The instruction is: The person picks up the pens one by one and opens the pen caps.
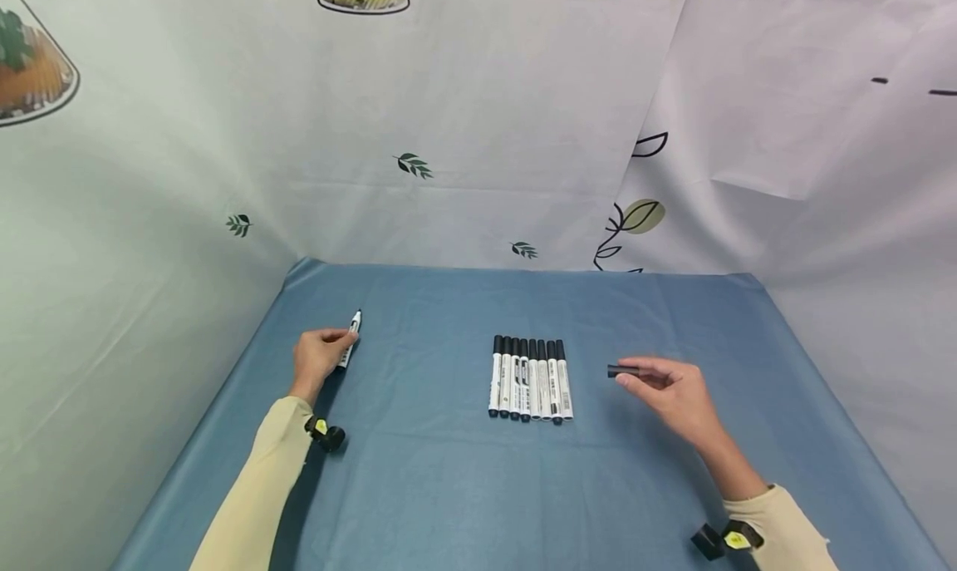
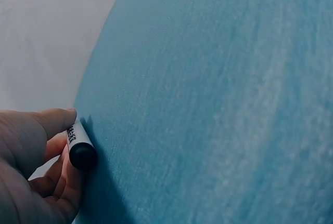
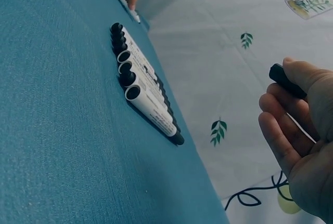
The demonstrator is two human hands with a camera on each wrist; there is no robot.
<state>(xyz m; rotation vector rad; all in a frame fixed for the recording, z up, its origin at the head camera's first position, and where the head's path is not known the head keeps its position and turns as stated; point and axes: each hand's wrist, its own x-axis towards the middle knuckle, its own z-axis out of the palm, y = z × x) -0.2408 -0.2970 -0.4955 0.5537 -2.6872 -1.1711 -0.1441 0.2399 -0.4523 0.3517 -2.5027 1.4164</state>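
Observation:
At the left of the cloth, my left hand (image 1: pixel 320 359) pinches a white marker (image 1: pixel 351 338) by its barrel. Its bare black tip points away, and in the left wrist view the black end (image 2: pixel 83 155) faces the camera. My right hand (image 1: pixel 669 392) pinches a black marker cap (image 1: pixel 622 371) between thumb and fingers, raised above the cloth on the right. Between the hands lies a row of several white markers (image 1: pixel 531 380) with black caps, side by side, caps at the far end. Some have a black plug at the near end; others look hollow there.
A blue cloth (image 1: pixel 419 488) covers the table. Pale fabric walls (image 1: pixel 478 97) with leaf prints stand behind it and at both sides. Each wrist carries a small black camera, the left one (image 1: pixel 329 435) and the right one (image 1: pixel 710 542).

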